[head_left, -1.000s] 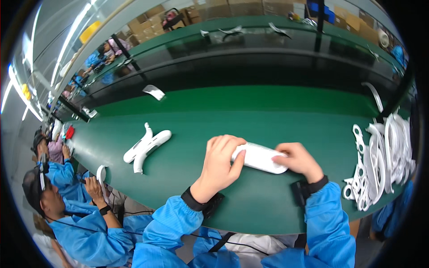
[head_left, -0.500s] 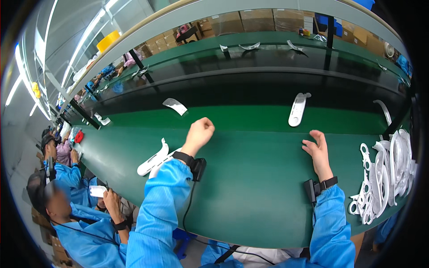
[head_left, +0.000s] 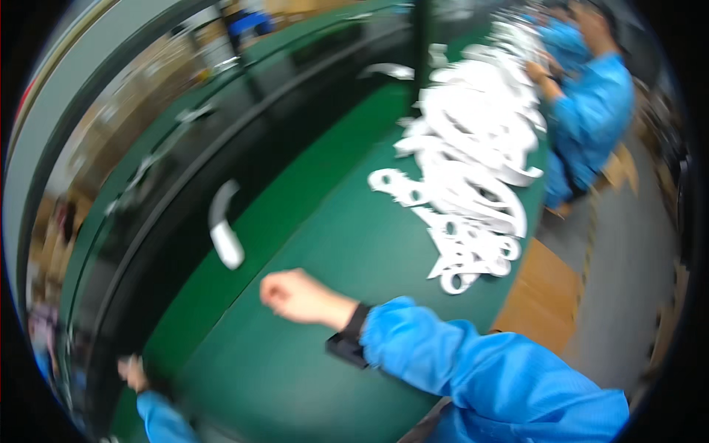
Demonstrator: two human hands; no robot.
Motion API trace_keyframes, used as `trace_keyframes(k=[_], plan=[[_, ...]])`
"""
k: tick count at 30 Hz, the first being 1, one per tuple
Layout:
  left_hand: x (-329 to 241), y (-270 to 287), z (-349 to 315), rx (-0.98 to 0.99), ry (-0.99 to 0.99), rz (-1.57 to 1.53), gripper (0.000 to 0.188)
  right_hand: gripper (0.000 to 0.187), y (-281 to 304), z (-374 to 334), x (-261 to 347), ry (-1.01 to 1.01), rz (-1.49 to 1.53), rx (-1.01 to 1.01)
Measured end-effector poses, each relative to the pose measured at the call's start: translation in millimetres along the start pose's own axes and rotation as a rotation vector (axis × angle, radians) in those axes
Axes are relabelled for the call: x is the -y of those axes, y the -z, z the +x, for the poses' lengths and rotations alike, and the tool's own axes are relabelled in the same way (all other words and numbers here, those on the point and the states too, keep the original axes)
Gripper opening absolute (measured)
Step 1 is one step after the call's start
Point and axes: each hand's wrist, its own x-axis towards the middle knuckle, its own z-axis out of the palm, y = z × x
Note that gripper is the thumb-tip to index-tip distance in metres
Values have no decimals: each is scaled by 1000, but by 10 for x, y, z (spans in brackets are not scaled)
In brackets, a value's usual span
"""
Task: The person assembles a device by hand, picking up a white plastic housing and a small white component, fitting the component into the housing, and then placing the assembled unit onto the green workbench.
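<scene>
Over the green tabletop point(head_left: 295, 362), my right hand point(head_left: 303, 297) hangs with its fingers curled in, and nothing shows in it. A black strap with a small black box point(head_left: 349, 343) sits on that wrist. The nearest thing beyond this hand is a long, curved white plastic part point(head_left: 225, 232) on the brighter green strip behind the tabletop, apart from the fingers. My left hand point(head_left: 134, 373) is far off at the lower left, near the strip, smeared by motion; whether it holds anything is hidden by the blur.
A large heap of white plastic parts point(head_left: 473, 125), some with ring-shaped ends, covers the table's far right. Beside it people in blue work clothes point(head_left: 591, 111) sit or stand. A dark upright post point(head_left: 422, 52) rises behind the heap. A cardboard box point(head_left: 543, 295) stands below the table edge.
The view has swung to the right, bringing the whole heap into sight. My right hand's fingers have curled from half spread, and my left hand now shows at the lower left edge.
</scene>
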Motion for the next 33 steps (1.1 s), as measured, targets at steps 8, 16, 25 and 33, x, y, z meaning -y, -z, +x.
trace_keyframes(k=[8,16,25,33], plan=[[-50,-440,556,-492,-383,545,24,8,6,44,-3,-20,61,3],[-549,155,166,-655,-276,-622,38,9,37,-24,-4,158,-3,-109],[-2529,892,-2686,421,-241,-1324,41,14,238,-421,757,100,96,158],[-2723,813,-3399,440,-347,-981,36,37,2246,-2137,1012,22,-804,-298]])
